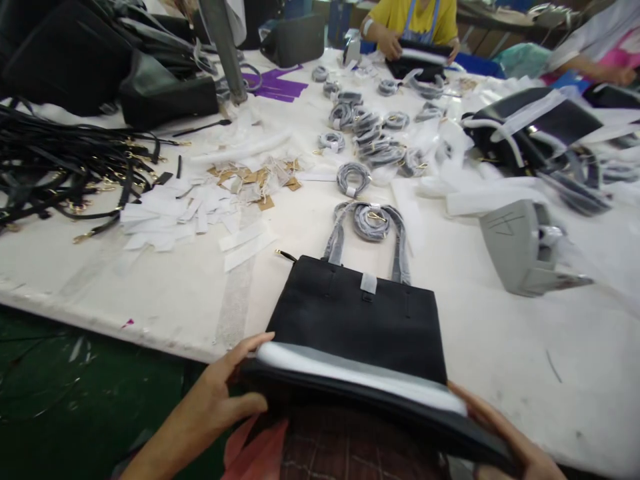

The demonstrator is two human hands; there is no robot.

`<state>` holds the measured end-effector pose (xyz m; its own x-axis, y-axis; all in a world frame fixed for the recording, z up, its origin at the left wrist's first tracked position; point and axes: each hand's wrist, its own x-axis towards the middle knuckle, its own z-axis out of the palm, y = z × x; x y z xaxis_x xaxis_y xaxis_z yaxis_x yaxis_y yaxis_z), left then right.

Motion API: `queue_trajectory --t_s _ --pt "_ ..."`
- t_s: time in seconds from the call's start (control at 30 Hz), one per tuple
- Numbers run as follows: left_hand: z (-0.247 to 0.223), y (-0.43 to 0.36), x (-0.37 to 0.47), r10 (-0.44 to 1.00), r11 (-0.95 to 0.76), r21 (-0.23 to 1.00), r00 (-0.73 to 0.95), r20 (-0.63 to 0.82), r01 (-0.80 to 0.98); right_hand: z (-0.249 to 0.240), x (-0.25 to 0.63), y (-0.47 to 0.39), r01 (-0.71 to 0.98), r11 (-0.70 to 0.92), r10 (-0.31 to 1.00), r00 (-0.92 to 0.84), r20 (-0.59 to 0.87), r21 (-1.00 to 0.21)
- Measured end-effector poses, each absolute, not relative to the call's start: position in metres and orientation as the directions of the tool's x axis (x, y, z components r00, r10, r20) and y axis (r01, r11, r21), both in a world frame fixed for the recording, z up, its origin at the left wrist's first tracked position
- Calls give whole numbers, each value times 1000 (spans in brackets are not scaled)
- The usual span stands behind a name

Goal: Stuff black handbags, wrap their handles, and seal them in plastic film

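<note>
A black handbag (355, 320) lies on the white table with its wrapped handles pointing away and a pale strip over its clasp. At the table's near edge, a black piece with white padding (360, 380) along its upper side is held between both hands. My left hand (235, 380) grips its left end, thumb below and fingers on top. Around the right end is my right hand (505, 433), partly hidden by the piece. A wrapped strap coil (371, 222) rests between the bag's handles.
A grey tape dispenser (520, 250) stands to the right. White strips (170, 213), brown tags (260, 180) and black straps (65, 160) lie left. More wrapped coils (367, 123) spread behind. A metal pole (223, 50) rises at the back left. Across the table, a person in yellow (425, 23) handles a black piece.
</note>
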<state>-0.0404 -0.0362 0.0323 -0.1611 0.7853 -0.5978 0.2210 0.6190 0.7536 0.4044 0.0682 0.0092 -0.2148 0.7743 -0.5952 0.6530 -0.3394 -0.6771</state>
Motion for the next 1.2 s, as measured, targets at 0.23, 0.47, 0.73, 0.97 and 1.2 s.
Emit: queue_trajectory --t_s 0.23,0.47,0.73,0.97,1.2 --pt "32 49 -43 930 351 772 -293 -222 530 16 358 140 648 -164 917 -179 -358 -744" --pt "5 108 -43 944 315 388 -328 -34 866 12 327 186 663 -72 980 -92 -177 -745" --pt "11 95 -37 954 287 209 -299 27 935 -3 302 175 679 13 998 33 48 -734" --pt "45 121 1 987 -119 139 102 124 983 19 296 191 900 269 963 -261 68 -344" --pt "27 157 14 968 -96 190 136 -212 977 37 256 204 864 476 826 -504 -254 -166"
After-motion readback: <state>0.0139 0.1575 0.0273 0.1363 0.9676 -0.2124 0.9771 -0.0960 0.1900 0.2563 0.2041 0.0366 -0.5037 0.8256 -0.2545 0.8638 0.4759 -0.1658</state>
